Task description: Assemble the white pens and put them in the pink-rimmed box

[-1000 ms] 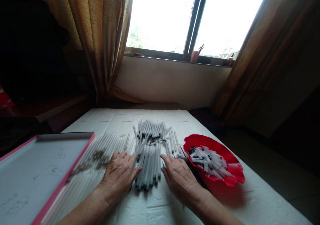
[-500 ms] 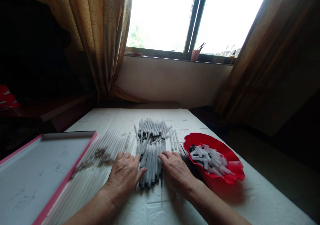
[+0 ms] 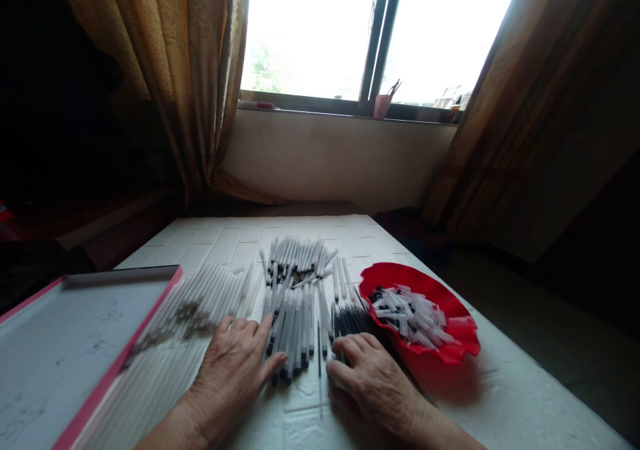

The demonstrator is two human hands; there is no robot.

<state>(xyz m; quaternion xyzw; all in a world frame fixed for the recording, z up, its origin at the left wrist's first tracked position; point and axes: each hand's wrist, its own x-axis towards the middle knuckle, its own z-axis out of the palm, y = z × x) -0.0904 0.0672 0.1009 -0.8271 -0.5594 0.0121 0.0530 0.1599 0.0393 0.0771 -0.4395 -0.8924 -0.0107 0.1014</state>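
Note:
My left hand [image 3: 236, 363] lies open beside a bunch of translucent pen barrels with black ends [image 3: 295, 330], its index finger and thumb along their left side. My right hand [image 3: 377, 380] is at the near end of a pile of thin black sticks [image 3: 350, 318] that look like pen refills. Its fingers are curled with the thumb close to them; whatever is between them is hidden. One thin dark stick [image 3: 319, 353] lies between the bunch and my right hand. More black-ended barrels [image 3: 297, 253] are heaped behind the bunch.
A red wavy-rimmed bowl [image 3: 467, 323] holding clear and black pen caps [image 3: 413, 317] stands at right. Long clear tubes [image 3: 210, 290] lie in rows at left, next to a white tray with a pink edge [image 3: 173, 283]. The white table [image 3: 345, 227] reaches toward the window wall.
My right hand has moved from the right side of the barrels, toward me and right, to the black sticks, its fingers curling. My left hand stays by the barrels. The view has shifted slightly.

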